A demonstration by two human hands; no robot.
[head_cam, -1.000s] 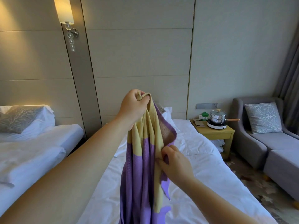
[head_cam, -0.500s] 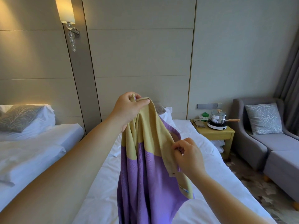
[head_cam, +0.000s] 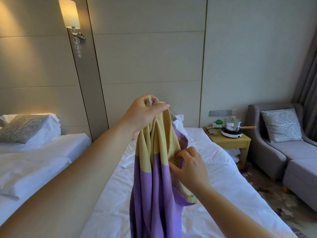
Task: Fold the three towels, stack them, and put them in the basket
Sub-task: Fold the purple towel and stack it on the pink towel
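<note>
Towel (head_cam: pixel 154 177): matt woven cloth with a fine diagonal rib. Bed sheet (head_cam: pixel 223 177): smooth white cloth, matt, lightly creased. Pot (head_cam: pixel 231 125): polished, glossy metal; its handle (head_cam: pixel 248 127) is pale wood. Bedside table (head_cam: pixel 229 141): wood with a matt yellowish finish. Sofa (head_cam: pixel 267 157): matt grey upholstery cloth. Wall lamp (head_cam: pixel 69 13): cloth-like shade, clear glass beads, shiny metal bracket.

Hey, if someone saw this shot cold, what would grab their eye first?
A purple and yellow towel hangs mid-view over the white bed. The left hand grips its top up high, and the right hand pinches the yellow part lower down. At upper left a lit wall lamp glows; a steel pot sits on the nightstand at right.
</note>
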